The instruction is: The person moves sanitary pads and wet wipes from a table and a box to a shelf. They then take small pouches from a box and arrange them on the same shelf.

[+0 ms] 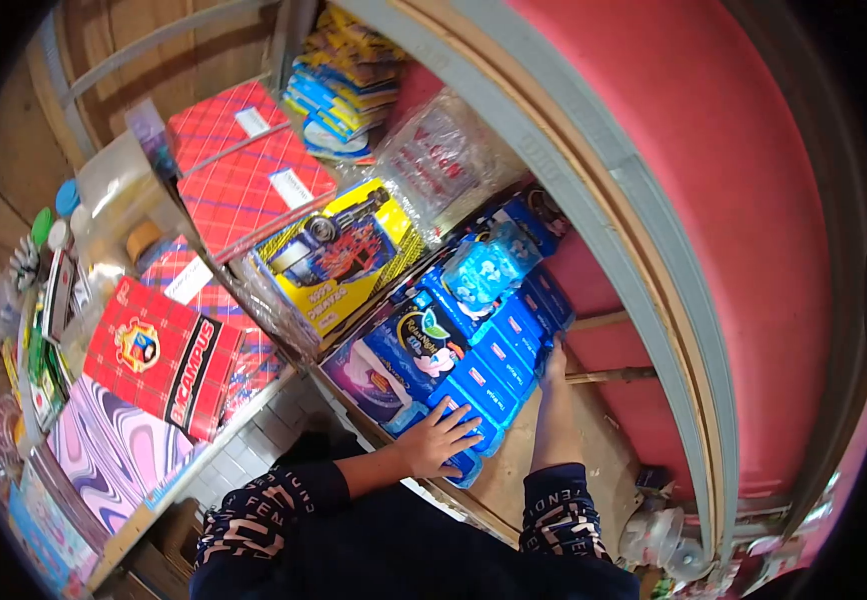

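Note:
Blue packs of sanitary pads (502, 362) lie stacked in a row on the shelf in front of me; one dark pack among them (416, 338) reads "RelaxNight". My left hand (441, 440) rests on the near end of the row, fingers spread over the packs. Against the row's right side is my right hand (554, 365), its fingertips largely hidden by the packs' edge. A light-blue patterned pack (494, 270) sits on top farther back. Beside the row, to the left, a purple pack (369, 382) lies near the shelf's front edge.
Left of the packs are yellow books with a racing car (339, 255) and red plaid books (244, 170). A red "Campus" book (159, 355) lies nearer. Behind are a clear plastic bag (444, 165) and yellow-blue packets (339, 90). A curved grey frame (644, 225) borders the right.

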The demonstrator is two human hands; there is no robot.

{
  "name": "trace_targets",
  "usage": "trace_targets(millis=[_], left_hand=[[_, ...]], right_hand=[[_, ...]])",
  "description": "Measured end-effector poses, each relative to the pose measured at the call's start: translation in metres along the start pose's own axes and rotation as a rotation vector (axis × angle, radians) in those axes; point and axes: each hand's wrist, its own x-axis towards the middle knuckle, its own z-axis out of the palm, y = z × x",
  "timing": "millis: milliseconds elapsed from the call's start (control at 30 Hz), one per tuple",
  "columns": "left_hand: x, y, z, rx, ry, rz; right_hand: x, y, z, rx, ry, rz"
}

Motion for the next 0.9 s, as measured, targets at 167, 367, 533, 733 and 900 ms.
trace_targets(millis=[167, 367, 533, 733, 900], left_hand=[[0.005, 0.003, -0.016, 0.072, -0.045, 0.053], [0.028, 0.046, -0.027, 0.022, 0.015, 0.180], [0.017, 0.134, 0.019, -0.116, -0.123, 0.449], [-0.080, 0.314, 0.082, -0.385, -0.484, 0.838], [-0.171, 0.420, 0.107, -0.580, -0.729, 1.153]], right_hand=[[-0.098, -0.060, 0.026, -0.532, 0.233, -0.619], [-0.304, -0.047, 0.042, -0.608, 0.021, -0.904], [-0.447, 0.019, -0.071, -0.466, 0.520, -0.739], [-0.733, 0.153, -0.175, -0.378, 1.172, -0.362], [-0.921, 0.222, -0.136, -0.348, 1.608, -0.148]])
